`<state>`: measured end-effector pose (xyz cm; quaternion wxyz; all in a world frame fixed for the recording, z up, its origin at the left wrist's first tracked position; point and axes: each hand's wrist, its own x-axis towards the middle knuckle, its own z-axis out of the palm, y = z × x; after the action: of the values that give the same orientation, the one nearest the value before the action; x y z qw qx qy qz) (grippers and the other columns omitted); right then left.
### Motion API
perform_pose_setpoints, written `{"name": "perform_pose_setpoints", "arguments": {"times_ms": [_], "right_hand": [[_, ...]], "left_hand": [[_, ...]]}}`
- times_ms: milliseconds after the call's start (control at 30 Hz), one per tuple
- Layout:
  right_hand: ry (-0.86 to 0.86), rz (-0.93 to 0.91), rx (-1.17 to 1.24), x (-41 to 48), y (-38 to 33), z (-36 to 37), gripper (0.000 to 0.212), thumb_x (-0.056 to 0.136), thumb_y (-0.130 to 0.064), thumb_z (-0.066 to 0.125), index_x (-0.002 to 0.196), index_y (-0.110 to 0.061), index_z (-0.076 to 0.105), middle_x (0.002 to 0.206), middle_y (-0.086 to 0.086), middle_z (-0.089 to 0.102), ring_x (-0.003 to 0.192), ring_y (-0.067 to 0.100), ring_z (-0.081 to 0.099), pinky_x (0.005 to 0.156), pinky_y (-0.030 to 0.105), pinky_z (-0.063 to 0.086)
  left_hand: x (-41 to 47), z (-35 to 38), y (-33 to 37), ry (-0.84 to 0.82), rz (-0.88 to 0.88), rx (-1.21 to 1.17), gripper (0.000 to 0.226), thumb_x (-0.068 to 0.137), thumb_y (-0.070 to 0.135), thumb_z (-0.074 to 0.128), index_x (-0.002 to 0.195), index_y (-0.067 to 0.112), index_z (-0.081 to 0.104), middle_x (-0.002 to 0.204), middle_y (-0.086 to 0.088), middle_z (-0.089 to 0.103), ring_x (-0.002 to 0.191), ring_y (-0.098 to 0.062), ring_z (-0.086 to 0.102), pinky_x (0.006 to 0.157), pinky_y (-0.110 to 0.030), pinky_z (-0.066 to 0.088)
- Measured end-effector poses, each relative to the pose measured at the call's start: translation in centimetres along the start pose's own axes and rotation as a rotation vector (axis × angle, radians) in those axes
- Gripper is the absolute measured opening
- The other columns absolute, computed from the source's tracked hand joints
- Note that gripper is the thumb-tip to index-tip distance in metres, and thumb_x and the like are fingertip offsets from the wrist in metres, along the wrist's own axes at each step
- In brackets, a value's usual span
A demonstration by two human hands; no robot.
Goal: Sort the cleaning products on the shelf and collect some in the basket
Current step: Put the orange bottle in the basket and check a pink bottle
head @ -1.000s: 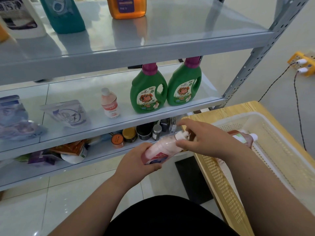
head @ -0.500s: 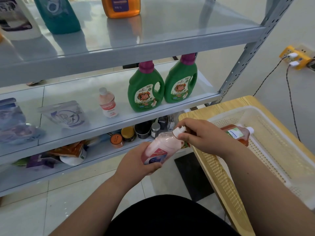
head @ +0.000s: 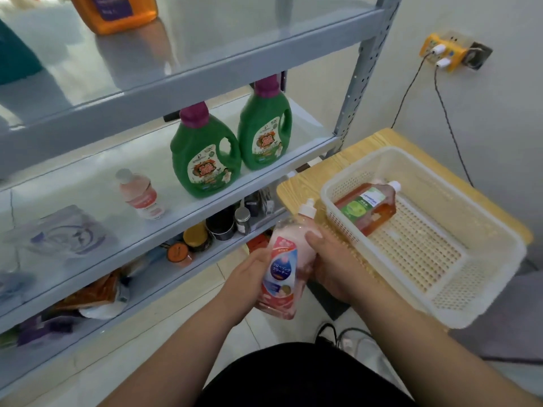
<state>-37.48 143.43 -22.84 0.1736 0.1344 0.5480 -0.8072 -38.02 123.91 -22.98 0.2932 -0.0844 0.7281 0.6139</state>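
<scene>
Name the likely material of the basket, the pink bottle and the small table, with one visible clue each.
Basket: cream moulded plastic, going by its perforated walls. Pink bottle: glossy, translucent plastic; liquid shows through. Table: wood or wood-look laminate; grain lines show, but which cannot be told.

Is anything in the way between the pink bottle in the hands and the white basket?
Nothing visible blocks it. The pink bottle with the white cap is held by the left hand and the right hand just beside the white plastic basket. An orange bottle lies at its far end; the near part is free.
</scene>
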Motion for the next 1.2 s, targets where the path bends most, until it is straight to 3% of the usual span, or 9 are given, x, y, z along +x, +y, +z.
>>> {"name": "perform_pose_setpoints", "arguments": {"times_ms": [233,367,500,700,833,967,1033,1133,1200], "right_hand": [[0.153,-0.010,0.018,-2.3,-0.3,-6.8,0.046,0.087,-0.034,0.074,0.127,-0.048,0.058,0.119,0.003,0.075,0.106,0.029,0.074,0.077,0.043,0.062],[0.317,-0.061,0.098,-3.0,-1.6,-11.6,0.044,0.093,-0.034,0.073,0.133,-0.042,0.055,0.115,0.005,0.077,0.103,0.030,0.076,0.074,0.041,0.062],[0.451,-0.068,0.169,-3.0,-3.0,-17.3,0.037,0.103,-0.028,0.062,0.138,-0.030,0.051,0.110,0.006,0.078,0.099,0.028,0.077,0.071,0.038,0.061],[0.568,-0.031,0.262,-2.2,-3.3,-24.3,0.061,0.096,-0.008,0.069,0.148,-0.031,0.044,0.118,0.018,0.072,0.095,0.031,0.077,0.070,0.038,0.062],[0.726,0.041,0.216,-0.6,-2.4,-27.3,0.069,0.091,-0.006,0.071,0.149,-0.033,0.044,0.111,0.018,0.072,0.090,0.033,0.078,0.076,0.052,0.064],[0.810,0.135,0.161,1.3,-0.5,-28.5,0.066,0.088,-0.010,0.073,0.145,-0.032,0.048,0.110,0.010,0.073,0.092,0.031,0.077,0.081,0.056,0.063],[0.809,0.153,0.154,2.5,0.1,-28.8,0.063,0.088,-0.010,0.074,0.141,-0.033,0.049,0.111,0.006,0.073,0.091,0.028,0.077,0.078,0.052,0.064],[0.860,0.185,0.198,3.9,0.8,-28.5,0.059,0.088,-0.008,0.074,0.137,-0.033,0.052,0.111,0.002,0.073,0.084,0.022,0.078,0.065,0.039,0.065],[0.908,0.230,0.149,4.6,1.4,-28.1,0.057,0.087,-0.013,0.074,0.136,-0.033,0.053,0.116,0.003,0.072,0.087,0.025,0.077,0.070,0.045,0.065]], "left_hand": [[3.9,6.7,2.7,-0.120,-0.103,0.031,0.044,0.084,0.057,0.055,0.098,0.022,0.078,0.095,-0.007,0.080,0.084,-0.025,0.078,0.061,-0.028,0.060],[6.2,11.9,5.8,-0.217,-0.013,0.224,0.040,0.078,0.055,0.054,0.102,0.030,0.075,0.108,-0.005,0.075,0.099,-0.024,0.074,0.086,-0.045,0.061],[8.8,17.7,8.7,-0.285,0.064,0.362,0.032,0.081,0.040,0.049,0.106,0.042,0.069,0.094,0.017,0.075,0.081,0.001,0.072,0.062,-0.018,0.056],[14.7,25.6,10.0,-0.313,0.147,0.577,0.049,0.097,0.029,0.056,0.145,0.028,0.049,0.127,0.000,0.065,0.109,-0.021,0.068,0.095,-0.046,0.057],[18.3,28.2,8.8,-0.345,0.164,0.745,0.044,0.098,0.022,0.056,0.140,0.030,0.048,0.100,0.007,0.065,0.086,-0.014,0.068,0.073,-0.034,0.056],[21.0,28.7,7.6,-0.425,0.130,0.888,0.054,0.091,0.017,0.062,0.143,0.027,0.052,0.112,0.004,0.069,0.085,-0.003,0.064,0.061,-0.016,0.045],[22.0,28.5,7.2,-0.479,0.167,0.960,0.054,0.087,0.012,0.067,0.139,0.023,0.058,0.117,0.001,0.070,0.090,-0.006,0.065,0.068,-0.019,0.053],[23.2,28.0,6.9,-0.552,0.246,1.118,0.049,0.086,0.012,0.069,0.134,0.019,0.061,0.118,-0.009,0.067,0.105,-0.024,0.066,0.093,-0.041,0.056],[24.0,27.5,6.9,-0.616,0.355,1.213,0.039,0.088,0.013,0.066,0.126,0.015,0.064,0.114,-0.011,0.069,0.105,-0.029,0.066,0.091,-0.040,0.054]]}}
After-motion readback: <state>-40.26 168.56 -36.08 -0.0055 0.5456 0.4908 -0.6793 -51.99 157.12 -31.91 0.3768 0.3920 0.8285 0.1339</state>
